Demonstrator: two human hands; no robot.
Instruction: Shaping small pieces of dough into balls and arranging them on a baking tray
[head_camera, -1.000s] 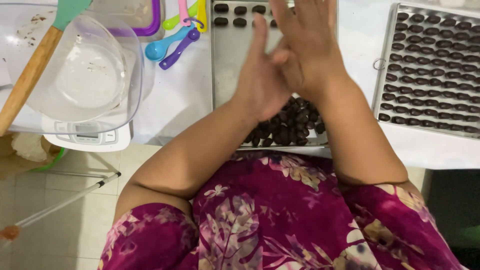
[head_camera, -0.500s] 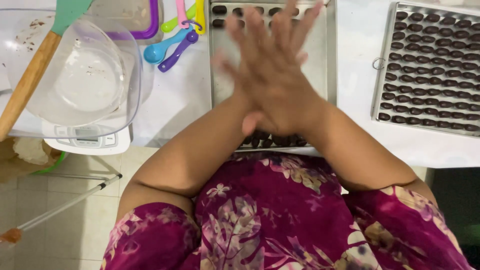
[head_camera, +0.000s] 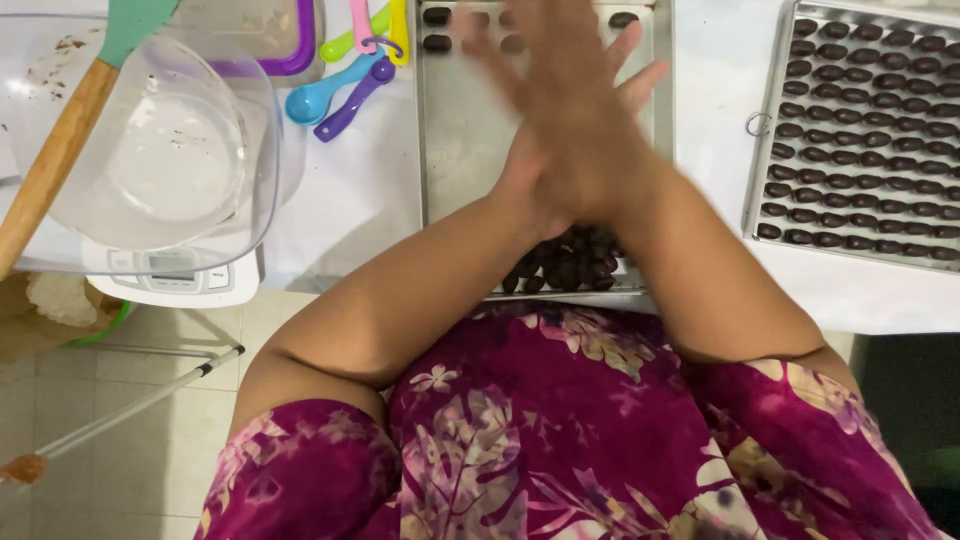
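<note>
Nearest the camera, a lap in magenta cloth with a pale leaf and flower print (head_camera: 560, 440) fills the bottom of the view, and both bare forearms rise from it toward the flat metal baking tray (head_camera: 465, 140) that serves here as the landmark. At the tray's near edge lies a heap of small dark brown oval pieces (head_camera: 570, 265), glossy and rounded; part of the heap is hidden under the wrists. Above the tray's middle the left hand (head_camera: 545, 185) and the right hand (head_camera: 580, 110) are pressed palm against palm, fingers stretched long and slightly fanned; motion blur smears the fingertips, and whether a piece sits between the palms cannot be told. At the tray's far edge a few shaped dark pieces (head_camera: 436, 30) sit in a row, cut off by the frame's top. Left of the tray lie plastic measuring spoons (head_camera: 345, 85) in blue, purple, pink, green and yellow. Further left a clear, smeared plastic bowl (head_camera: 160, 150) rests on a white kitchen scale (head_camera: 170, 275), its display too small to read, with a wooden-handled green spatula (head_camera: 60, 150) leaning in it. Right of the tray, a second metal tray (head_camera: 860, 130) holds tight rows of dark ovals, its right side cropped.
</note>
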